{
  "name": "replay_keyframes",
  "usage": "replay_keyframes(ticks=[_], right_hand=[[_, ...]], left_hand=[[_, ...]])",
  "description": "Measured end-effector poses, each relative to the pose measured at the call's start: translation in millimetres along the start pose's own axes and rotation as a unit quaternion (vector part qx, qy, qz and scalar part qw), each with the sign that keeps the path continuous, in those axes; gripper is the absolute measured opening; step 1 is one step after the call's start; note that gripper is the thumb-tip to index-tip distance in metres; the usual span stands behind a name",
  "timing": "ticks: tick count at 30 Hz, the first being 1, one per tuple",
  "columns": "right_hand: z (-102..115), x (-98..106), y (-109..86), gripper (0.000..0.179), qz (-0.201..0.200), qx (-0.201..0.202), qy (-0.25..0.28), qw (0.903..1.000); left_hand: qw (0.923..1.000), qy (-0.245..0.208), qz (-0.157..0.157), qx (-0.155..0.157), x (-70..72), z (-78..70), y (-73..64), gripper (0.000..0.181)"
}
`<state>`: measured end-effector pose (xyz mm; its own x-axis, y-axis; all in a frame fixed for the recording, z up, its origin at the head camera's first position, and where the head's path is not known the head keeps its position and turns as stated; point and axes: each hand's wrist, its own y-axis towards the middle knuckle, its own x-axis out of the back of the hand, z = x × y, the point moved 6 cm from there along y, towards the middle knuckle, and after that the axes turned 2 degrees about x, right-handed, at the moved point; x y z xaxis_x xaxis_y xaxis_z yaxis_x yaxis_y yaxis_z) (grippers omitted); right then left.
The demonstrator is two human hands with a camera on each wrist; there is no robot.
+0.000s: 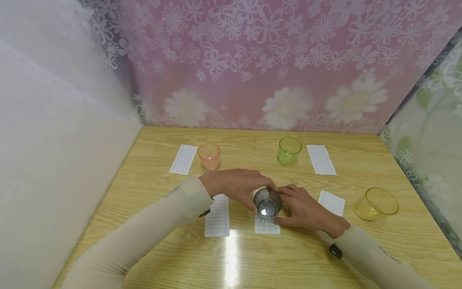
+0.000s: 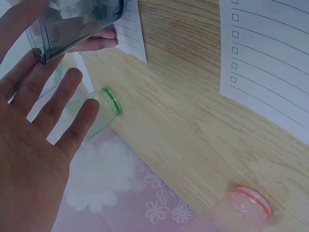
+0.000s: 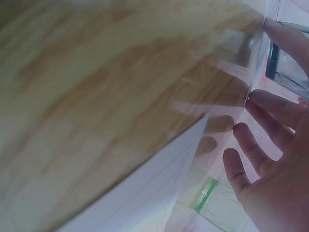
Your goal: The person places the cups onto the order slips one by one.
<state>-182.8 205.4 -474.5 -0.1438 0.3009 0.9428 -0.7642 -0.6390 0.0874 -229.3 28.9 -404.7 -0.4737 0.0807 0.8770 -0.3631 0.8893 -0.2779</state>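
Observation:
A grey see-through cup (image 1: 267,204) stands over a ruled white paper slip (image 1: 267,226) near the middle of the table. My left hand (image 1: 238,185) holds it from the left, thumb at its near side and index finger at the far rim. In the left wrist view, the cup (image 2: 79,24) sits between thumb and fingers, while the other fingers spread out. On the right side of the cup, my right hand (image 1: 301,208) has its fingertips close to the wall and rim. The right wrist view shows its fingers (image 3: 256,150) fairly straight and apart.
An orange cup (image 1: 209,156) and a green cup (image 1: 289,151) stand farther back. The yellow cup (image 1: 376,204) is at the right. More paper slips lie about: back left (image 1: 183,159), back right (image 1: 321,159), under my left wrist (image 1: 217,218) and beyond my right hand (image 1: 332,202).

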Motion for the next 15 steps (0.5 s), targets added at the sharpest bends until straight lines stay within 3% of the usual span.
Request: replay_keyframes(ticks=[15], right_hand=[[-2.7, 1.1, -0.4, 0.075, 0.007, -0.006, 0.005, 0.9999]], left_hand=[[0.9999, 0.013, 0.009, 0.005, 0.0, -0.3, 5.8, 0.081]])
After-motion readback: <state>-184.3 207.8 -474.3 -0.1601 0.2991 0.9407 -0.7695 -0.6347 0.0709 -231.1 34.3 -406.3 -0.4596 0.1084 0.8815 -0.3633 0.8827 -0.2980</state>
